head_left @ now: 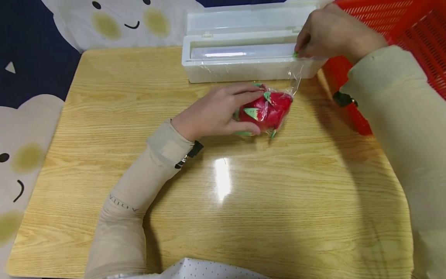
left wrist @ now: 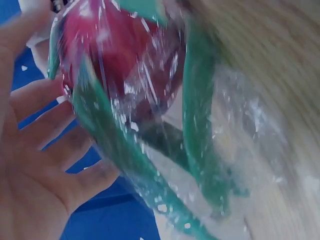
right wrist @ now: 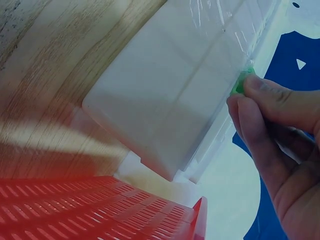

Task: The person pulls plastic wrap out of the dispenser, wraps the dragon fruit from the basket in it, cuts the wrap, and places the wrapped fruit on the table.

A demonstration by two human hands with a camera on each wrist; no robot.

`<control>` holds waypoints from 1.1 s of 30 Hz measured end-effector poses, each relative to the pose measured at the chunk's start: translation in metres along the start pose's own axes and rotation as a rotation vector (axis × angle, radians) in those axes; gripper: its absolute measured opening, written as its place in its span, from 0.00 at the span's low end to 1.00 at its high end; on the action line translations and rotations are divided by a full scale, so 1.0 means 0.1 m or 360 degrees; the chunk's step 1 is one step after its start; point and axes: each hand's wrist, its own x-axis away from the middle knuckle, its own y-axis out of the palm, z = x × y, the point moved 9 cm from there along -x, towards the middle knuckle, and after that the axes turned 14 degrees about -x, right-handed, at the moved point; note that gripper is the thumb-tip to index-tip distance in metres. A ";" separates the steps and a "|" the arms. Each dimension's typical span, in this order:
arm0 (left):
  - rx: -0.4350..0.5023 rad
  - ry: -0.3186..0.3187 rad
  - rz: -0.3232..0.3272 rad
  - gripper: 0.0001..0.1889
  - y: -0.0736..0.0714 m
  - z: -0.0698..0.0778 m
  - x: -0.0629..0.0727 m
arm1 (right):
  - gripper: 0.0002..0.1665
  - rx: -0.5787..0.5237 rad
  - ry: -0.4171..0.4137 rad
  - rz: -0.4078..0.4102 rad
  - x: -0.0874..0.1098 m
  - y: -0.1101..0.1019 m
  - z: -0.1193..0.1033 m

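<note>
A red dragon fruit with green scales lies on the table under clear plastic film. My left hand holds it from the left, fingers over its top and thumb along its near side. The film stretches from the fruit up to the front edge of a long white cling film box, whose lid stands up and back. Inside lies a pale film roll. At the box's right end, my right hand pinches a small green slide cutter between thumb and index finger, at the box's front rim.
A red slotted plastic basket stands right of the box, close to the right forearm. The wooden table has rounded corners. Behind it hangs dark blue cloth with white smiling clouds.
</note>
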 end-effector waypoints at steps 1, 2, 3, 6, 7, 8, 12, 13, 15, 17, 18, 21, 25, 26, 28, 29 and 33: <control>-0.0004 -0.0003 -0.0002 0.41 0.00 0.01 0.00 | 0.14 -0.0003 0.0004 0.0002 0.00 0.00 0.00; -0.0006 -0.0006 0.0002 0.42 0.00 0.01 -0.01 | 0.14 -0.0004 0.0001 -0.0001 -0.01 0.00 0.00; -0.0009 -0.0006 0.0005 0.41 0.00 0.02 -0.01 | 0.14 -0.0008 -0.0002 -0.0005 -0.01 0.00 0.01; -0.0015 0.0000 0.0017 0.38 -0.01 0.02 -0.01 | 0.14 -0.0012 -0.0019 -0.0012 0.00 0.02 -0.01; -0.0016 0.0004 0.0022 0.37 -0.01 0.03 -0.01 | 0.14 -0.0011 -0.0028 -0.0010 0.00 0.02 -0.02; -0.0014 0.0010 0.0026 0.37 -0.01 0.03 -0.01 | 0.14 -0.0008 -0.0033 -0.0010 0.00 0.02 -0.03; -0.0002 0.0019 0.0040 0.36 -0.01 0.04 -0.01 | 0.14 0.0001 -0.0039 -0.0001 0.01 0.03 -0.04; -0.0003 0.0023 0.0042 0.35 -0.02 0.04 -0.01 | 0.14 0.0002 -0.0042 0.0000 0.02 0.03 -0.04; -0.0005 0.0027 0.0041 0.35 -0.01 0.05 -0.02 | 0.14 0.0002 -0.0045 -0.0001 0.02 0.03 -0.04; -0.0007 0.0033 0.0035 0.35 -0.01 0.06 -0.02 | 0.14 0.0004 -0.0044 0.0004 0.02 0.02 -0.04; -0.0009 0.0038 0.0031 0.34 -0.01 0.06 -0.03 | 0.14 0.0004 -0.0049 0.0005 0.02 0.02 -0.04; -0.0008 0.0044 0.0021 0.34 0.00 0.07 -0.03 | 0.15 0.0003 -0.0052 0.0012 0.02 0.03 -0.03; -0.0003 0.0050 0.0016 0.33 0.01 0.07 -0.03 | 0.16 -0.0007 -0.0055 0.0015 0.03 0.04 -0.04; -0.0001 0.0051 0.0017 0.33 0.01 0.07 -0.03 | 0.16 -0.0007 -0.0055 0.0017 0.03 0.04 -0.04; 0.0000 0.0054 0.0016 0.33 0.01 0.08 -0.02 | 0.16 -0.0014 -0.0056 0.0019 0.03 0.04 -0.04; 0.0002 0.0054 0.0015 0.33 0.01 0.08 -0.02 | 0.16 -0.0014 -0.0058 0.0019 0.03 0.04 -0.04; 0.0010 0.0059 0.0007 0.33 0.01 0.08 -0.01 | 0.16 -0.0014 -0.0071 0.0029 0.03 0.05 -0.05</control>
